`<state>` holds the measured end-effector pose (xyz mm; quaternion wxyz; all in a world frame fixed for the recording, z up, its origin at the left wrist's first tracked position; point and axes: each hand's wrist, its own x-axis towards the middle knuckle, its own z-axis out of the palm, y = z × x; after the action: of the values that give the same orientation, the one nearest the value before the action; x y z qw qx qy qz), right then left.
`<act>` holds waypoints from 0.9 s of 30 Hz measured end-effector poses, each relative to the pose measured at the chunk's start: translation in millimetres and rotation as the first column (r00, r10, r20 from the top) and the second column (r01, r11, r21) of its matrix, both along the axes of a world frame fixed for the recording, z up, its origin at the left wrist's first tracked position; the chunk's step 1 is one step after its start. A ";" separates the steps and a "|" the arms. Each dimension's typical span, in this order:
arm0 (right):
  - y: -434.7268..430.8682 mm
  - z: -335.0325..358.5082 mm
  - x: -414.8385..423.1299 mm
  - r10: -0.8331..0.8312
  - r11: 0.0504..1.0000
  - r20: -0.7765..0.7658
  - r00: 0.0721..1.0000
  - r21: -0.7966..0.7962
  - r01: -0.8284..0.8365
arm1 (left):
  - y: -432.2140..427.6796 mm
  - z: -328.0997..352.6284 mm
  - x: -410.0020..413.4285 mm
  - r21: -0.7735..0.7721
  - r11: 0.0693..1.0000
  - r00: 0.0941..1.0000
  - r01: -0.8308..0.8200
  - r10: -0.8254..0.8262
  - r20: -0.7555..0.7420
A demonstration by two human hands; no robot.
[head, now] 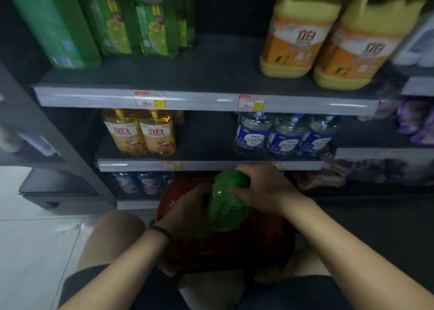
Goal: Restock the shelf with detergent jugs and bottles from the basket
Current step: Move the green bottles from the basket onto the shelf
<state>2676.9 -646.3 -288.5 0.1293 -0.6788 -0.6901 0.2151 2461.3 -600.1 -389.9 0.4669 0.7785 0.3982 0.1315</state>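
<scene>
A green detergent jug (225, 204) stands upright in the red basket (234, 251) on the floor in front of the shelf (206, 98). My right hand (260, 187) grips the jug's top, fingers curled round it. My left hand (187, 211) holds the jug's left side; its fingers are partly hidden behind the jug. The jug's lower part sits inside the basket.
The upper shelf carries green jugs (112, 21) at left and yellow jugs (298, 32) at right, with a bare gap between. The middle shelf (206, 165) holds amber bottles (141, 133) and blue-labelled bottles (284, 136). My knees flank the basket.
</scene>
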 end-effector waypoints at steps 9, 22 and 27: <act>16.7 107.2 -39.3 0.054 0.986 -0.136 0.989 0.165 -0.031 | -1.4 84.8 -36.7 -0.061 0.971 0.898 -0.230 0.236 0.372; 52.9 68.0 -97.8 0.081 0.993 -0.642 0.762 0.116 -0.008 | 33.0 167.4 -113.9 -0.152 0.892 0.756 -0.425 0.442 0.483; 82.7 68.0 -131.1 0.069 0.997 -0.785 0.616 0.072 -0.019 | 64.8 194.7 -133.4 -0.198 0.887 0.736 -0.417 0.457 0.499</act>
<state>2545.8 -563.6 -220.5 0.4320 -0.4953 -0.5862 0.4738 2327.9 -535.3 -195.2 0.5425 0.5779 0.4288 0.4335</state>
